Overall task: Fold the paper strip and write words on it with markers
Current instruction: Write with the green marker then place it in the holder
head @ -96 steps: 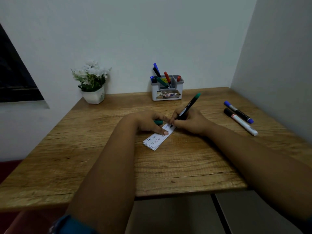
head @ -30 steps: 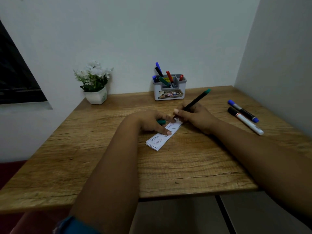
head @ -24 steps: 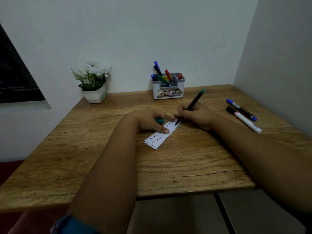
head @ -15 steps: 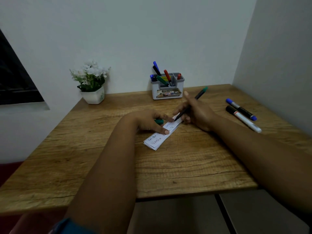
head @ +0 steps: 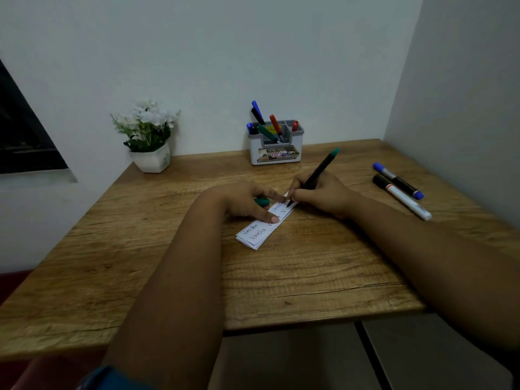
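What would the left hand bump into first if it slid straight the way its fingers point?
Probably the right hand. The left hand points right along the paper strip, and its fingers nearly reach the marker tip the right hand holds. Depth is unclear, so the marker tip may come first.

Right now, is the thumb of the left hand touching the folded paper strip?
Touching. The head view shows the left hand with its thumb tip lying directly on the white paper strip, pressing it onto the table, with no gap between them.
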